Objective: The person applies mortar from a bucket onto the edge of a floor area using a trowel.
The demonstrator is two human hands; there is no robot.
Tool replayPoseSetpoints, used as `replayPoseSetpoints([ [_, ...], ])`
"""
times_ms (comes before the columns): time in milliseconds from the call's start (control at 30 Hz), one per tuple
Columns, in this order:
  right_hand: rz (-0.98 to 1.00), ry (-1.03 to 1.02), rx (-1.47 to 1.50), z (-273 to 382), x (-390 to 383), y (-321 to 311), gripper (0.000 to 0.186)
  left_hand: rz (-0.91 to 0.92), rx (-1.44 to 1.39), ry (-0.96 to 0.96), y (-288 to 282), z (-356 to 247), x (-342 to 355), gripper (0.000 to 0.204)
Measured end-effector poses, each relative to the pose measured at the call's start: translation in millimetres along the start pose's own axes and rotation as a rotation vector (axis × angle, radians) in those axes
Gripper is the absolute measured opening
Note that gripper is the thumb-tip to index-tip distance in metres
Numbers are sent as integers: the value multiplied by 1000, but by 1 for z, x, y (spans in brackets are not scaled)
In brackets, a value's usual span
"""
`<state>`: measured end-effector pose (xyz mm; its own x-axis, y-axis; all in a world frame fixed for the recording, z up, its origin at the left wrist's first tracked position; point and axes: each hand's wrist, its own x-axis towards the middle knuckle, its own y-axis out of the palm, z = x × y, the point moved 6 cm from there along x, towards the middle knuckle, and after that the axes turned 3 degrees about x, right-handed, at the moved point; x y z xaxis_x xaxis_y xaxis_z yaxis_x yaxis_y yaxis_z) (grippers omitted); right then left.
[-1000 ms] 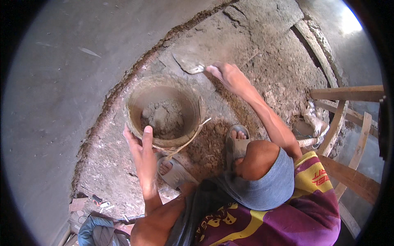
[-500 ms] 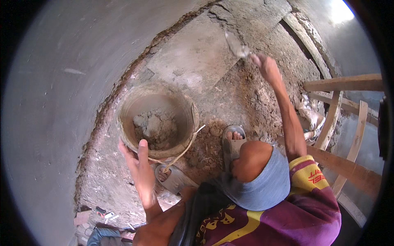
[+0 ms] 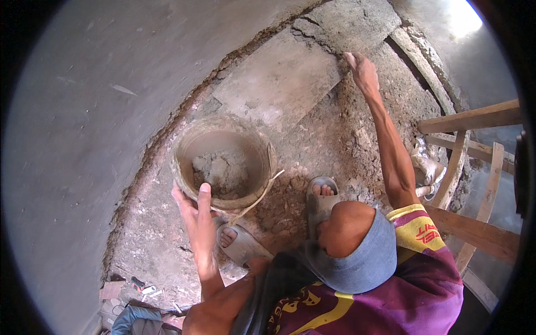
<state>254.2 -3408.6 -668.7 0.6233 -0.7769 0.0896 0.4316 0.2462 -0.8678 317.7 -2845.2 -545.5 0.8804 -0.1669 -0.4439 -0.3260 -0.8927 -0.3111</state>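
Observation:
My left hand [image 3: 198, 220] grips the near left rim of a mortar-coated bucket [image 3: 259, 192], thumb on the edge. Inside is a lump of grey wet mortar [image 3: 220, 170]; a pale rope handle [image 3: 271, 181] hangs at the right side. My right hand [image 3: 362, 72] is stretched far up and right, closed on the trowel, whose blade is hard to make out against the cracked concrete. A pale, flat concrete patch [image 3: 268, 72] lies beyond the bucket, beside rough rubble [image 3: 357, 139]. My sandalled feet are just below the bucket and to its right.
A smooth grey wall [image 3: 84, 139] curves along the left, with a rough broken strip at its foot. Timber bars [image 3: 469, 117] stand at the right beside a pale crumpled bag [image 3: 424, 167]. Small tools [image 3: 142, 286] and blue cloth [image 3: 134, 318] lie at the lower left.
My right hand has moved up and to the right with the trowel, whose blade was plain earlier and is now indistinct. My left hand stays on the bucket rim.

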Motion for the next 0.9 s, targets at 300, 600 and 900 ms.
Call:
replayPoseSetpoints([
  [300,277,48,133,87,-96,-48,54,-60,57,17,-3,1,1,72],
  [600,418,-179,219,97,-115,25,56,-46,26,0,-2,-2,0,73],
  [900,38,-88,17,33,65,45,52,16,-41,36,-4,11,8,79],
])
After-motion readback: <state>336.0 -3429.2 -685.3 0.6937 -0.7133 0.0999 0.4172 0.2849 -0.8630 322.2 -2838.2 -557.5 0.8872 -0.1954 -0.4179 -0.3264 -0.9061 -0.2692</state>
